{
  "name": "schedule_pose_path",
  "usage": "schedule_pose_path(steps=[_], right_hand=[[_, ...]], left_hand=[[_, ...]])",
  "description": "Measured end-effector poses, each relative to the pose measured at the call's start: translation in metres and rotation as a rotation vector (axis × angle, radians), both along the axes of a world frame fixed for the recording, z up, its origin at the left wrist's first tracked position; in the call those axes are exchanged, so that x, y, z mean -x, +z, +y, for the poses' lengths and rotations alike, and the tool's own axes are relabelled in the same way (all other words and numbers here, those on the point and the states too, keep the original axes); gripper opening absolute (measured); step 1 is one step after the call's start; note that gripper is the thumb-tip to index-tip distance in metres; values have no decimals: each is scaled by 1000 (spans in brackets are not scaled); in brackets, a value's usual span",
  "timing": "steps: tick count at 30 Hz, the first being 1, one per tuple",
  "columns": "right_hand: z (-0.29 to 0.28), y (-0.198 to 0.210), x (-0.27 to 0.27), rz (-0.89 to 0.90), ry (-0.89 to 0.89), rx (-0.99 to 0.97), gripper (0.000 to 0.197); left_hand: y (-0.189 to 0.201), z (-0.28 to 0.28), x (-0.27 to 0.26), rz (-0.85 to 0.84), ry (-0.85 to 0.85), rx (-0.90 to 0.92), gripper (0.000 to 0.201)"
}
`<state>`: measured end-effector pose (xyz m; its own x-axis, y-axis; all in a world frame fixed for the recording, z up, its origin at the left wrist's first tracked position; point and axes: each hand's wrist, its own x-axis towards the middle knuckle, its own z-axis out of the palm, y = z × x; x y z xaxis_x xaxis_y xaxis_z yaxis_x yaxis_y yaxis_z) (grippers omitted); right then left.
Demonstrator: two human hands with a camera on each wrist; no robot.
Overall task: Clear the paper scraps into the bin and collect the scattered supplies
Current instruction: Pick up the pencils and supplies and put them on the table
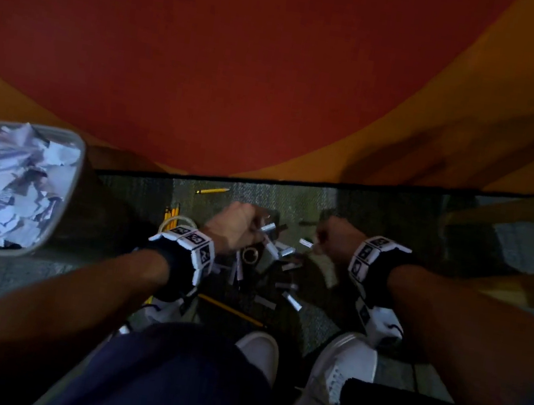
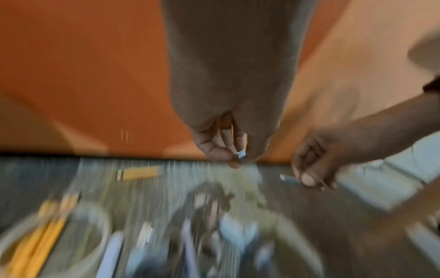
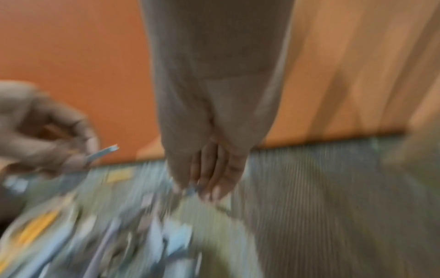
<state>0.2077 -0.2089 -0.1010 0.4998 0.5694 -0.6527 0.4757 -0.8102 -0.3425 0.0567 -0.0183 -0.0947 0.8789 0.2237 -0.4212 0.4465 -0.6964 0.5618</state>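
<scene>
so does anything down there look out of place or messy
Yes: paper strips lie strewn over the carpet between the hands, and a lone pencil sits apart near the wall. The bin is heaped with torn paper to its rim.

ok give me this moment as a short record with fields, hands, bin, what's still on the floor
left hand: left hand pinches a small white paper strip
right hand: right hand pinches another paper strip
bin: grey bin to the person's left, full of crumpled paper scraps
floor: white strips scattered on grey carpet between the hands and white shoes
supplies: one yellow pencil near the wall, another pencil by the shoes, tape roll among the strips
image quality: wrist views heavily blurred
</scene>
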Motion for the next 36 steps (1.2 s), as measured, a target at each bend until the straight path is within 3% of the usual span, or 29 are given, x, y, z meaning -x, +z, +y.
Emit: schedule_pose_path(steps=[4,9,17,23,29,32,36], right_hand=[[11,74,-36,-47,80,4,15],[14,161,-60,-175,-31,-155,12],[6,306,-36,-271,-48,-423,11],[-57,396,-6,-441,-142,-498,17],[-158,439,20,-636,-327,-461,6],[-211,439,24,-717,-402,-428,7],[-262,427,27,-684,-543,-430,17]], left_hand=[[68,22,-18,-128,37,-13,13],[164,33,-35,-316,3,-80,5],[306,12,-58,-492,-135,-181,7],[394,-35,-74,-606,-198,-243,13],[441,-130,-89,-640,-344,-214,8],[441,-182,-98,-599,-437,-171,8],[431,-245,-112,-571,-553,-179,10]])
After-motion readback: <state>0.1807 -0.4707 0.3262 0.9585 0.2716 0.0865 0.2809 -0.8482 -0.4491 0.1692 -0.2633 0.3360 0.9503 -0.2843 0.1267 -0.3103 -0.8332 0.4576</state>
